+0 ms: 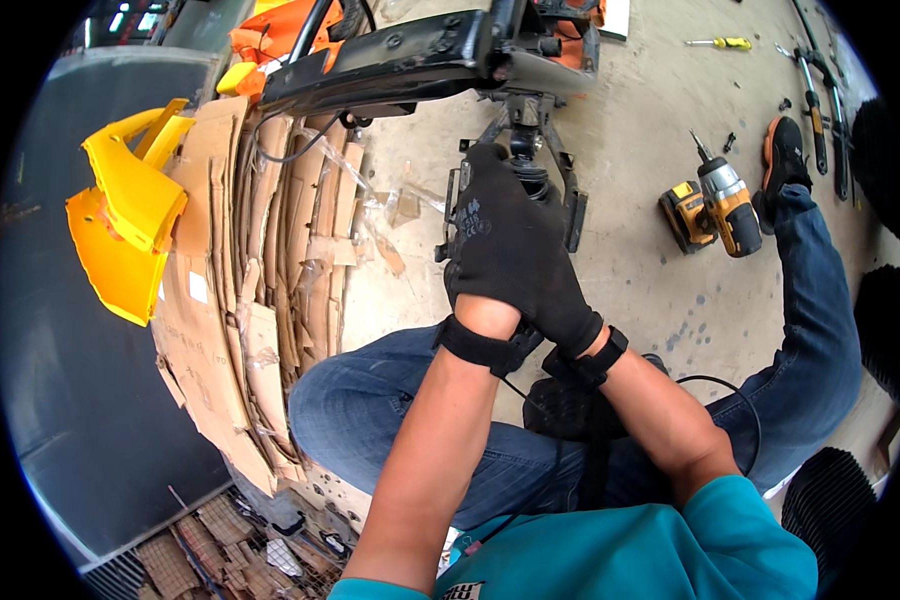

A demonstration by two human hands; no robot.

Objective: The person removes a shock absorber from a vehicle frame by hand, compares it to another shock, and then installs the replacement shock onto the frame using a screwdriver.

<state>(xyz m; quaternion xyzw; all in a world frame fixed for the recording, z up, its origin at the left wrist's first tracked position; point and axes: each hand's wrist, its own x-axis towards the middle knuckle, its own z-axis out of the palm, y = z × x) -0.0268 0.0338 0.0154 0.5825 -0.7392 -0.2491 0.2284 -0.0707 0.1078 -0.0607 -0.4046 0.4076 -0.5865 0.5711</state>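
Observation:
My left hand, in a black glove, is closed over the middle of a black metal linkage with a coil shock, just below a black tubular frame. My right hand, also gloved, is closed just behind and right of it, partly covered by the left. What the fingers grip is hidden by the gloves. A yellow-and-black cordless driver lies on the concrete to the right, with small bolts near its tip.
Stacked cardboard lies at left, with yellow plastic panels on it and a dark board beyond. Orange parts sit behind the frame. A screwdriver and long tools lie at upper right, near my shoe.

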